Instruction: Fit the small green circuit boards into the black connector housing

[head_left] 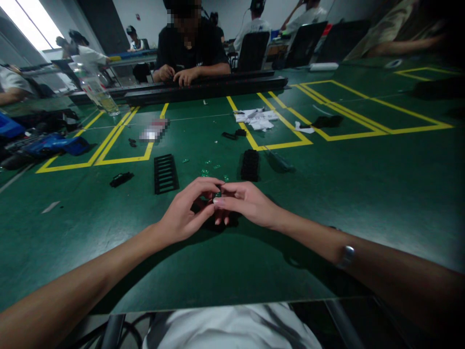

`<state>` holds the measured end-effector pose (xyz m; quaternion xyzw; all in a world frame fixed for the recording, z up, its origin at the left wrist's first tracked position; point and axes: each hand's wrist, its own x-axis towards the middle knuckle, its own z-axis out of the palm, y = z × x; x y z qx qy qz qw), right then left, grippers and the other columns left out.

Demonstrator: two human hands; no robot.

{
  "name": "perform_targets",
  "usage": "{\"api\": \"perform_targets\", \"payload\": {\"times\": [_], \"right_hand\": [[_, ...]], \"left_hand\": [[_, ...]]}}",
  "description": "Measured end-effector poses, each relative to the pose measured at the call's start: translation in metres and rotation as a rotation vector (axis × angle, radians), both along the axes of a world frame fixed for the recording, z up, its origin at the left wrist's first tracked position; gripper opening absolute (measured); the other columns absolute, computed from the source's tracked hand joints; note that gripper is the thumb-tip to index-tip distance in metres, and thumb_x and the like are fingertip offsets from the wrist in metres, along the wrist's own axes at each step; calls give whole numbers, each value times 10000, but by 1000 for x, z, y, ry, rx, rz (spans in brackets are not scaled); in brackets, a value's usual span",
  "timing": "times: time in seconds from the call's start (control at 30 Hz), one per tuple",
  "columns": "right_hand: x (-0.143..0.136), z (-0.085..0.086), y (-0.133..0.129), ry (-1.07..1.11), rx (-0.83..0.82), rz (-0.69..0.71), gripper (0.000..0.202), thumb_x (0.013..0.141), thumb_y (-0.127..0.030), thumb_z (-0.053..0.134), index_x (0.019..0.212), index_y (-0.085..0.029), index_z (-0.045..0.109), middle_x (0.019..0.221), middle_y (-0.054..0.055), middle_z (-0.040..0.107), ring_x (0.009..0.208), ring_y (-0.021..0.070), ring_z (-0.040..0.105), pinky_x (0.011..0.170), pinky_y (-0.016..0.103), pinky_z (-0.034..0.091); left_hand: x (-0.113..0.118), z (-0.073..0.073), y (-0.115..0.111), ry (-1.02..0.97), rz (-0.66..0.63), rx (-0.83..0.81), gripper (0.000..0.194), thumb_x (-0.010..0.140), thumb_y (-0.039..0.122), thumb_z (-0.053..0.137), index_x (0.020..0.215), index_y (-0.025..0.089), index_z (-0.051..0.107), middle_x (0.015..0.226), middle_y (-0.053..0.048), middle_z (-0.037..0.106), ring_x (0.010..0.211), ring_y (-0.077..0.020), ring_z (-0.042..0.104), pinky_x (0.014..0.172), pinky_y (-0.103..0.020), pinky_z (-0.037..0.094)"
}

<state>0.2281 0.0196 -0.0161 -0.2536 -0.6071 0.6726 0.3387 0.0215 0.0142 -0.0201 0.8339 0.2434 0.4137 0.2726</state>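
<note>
Between the fingertips of both hands sits a small dark piece with a green face (217, 194), partly covered by the fingers. My left hand (191, 206) pinches it from the left, thumb below and index finger above. From the right, my right hand (250, 203) closes on the same piece, its thumb across the front. Just beyond the hands lie several small green boards (205, 172). A black slotted tray (165, 173) lies beyond my left hand, and a black ribbed block (250, 165) stands beyond my right hand.
Loose black parts (121, 179) lie to the left, near blue-handled tools (65, 145). Crumpled white paper (256, 118) and a clear plastic bag (279, 161) are farther back. Black rails (207, 88) cross the table before a seated person (192, 48). A bottle (96, 89) stands back left.
</note>
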Motion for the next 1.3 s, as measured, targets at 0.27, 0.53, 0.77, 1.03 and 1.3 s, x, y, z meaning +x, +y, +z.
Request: {"api": "perform_targets", "payload": {"times": [0.27, 0.53, 0.77, 1.03, 1.3], "right_hand": [[0, -3, 2, 11, 5, 20, 246, 932, -357, 673, 932, -112, 661, 771, 52, 698, 700, 166, 724, 578, 242, 576], [1, -3, 3, 9, 2, 24, 246, 936, -354, 667, 949, -108, 661, 780, 57, 702, 706, 171, 730, 579, 243, 574], [-1, -4, 2, -19, 10, -19, 266, 930, -380, 663, 907, -115, 668, 730, 50, 708, 654, 167, 721, 560, 247, 575], [-1, -2, 1, -26, 0, -34, 241, 923, -355, 669, 915, -114, 672, 727, 43, 705, 650, 162, 720, 555, 240, 570], [1, -4, 2, 95, -150, 31, 303, 950, -420, 625, 937, -120, 667, 785, 76, 727, 688, 191, 737, 557, 246, 556]], "left_hand": [[-1, 2, 0, 16, -2, -6, 321, 917, 126, 617, 1223, 181, 540, 1321, -138, 587, 1127, -197, 616, 804, -260, 549], [-1, 2, 1, 26, 32, -13, 317, 907, 139, 634, 1208, 185, 547, 1303, -128, 605, 1064, -180, 644, 814, -264, 550], [0, 1, 2, 46, 28, 5, 331, 894, 131, 655, 1205, 187, 556, 1312, -126, 603, 1134, -201, 632, 913, -314, 538], [1, 1, 2, 24, 8, 30, 318, 892, 123, 657, 1191, 187, 572, 1296, -130, 604, 1129, -205, 628, 944, -346, 531], [1, 0, 0, -10, 11, 13, 318, 900, 159, 659, 1206, 189, 581, 1294, -140, 605, 1039, -195, 646, 845, -322, 561]]}}
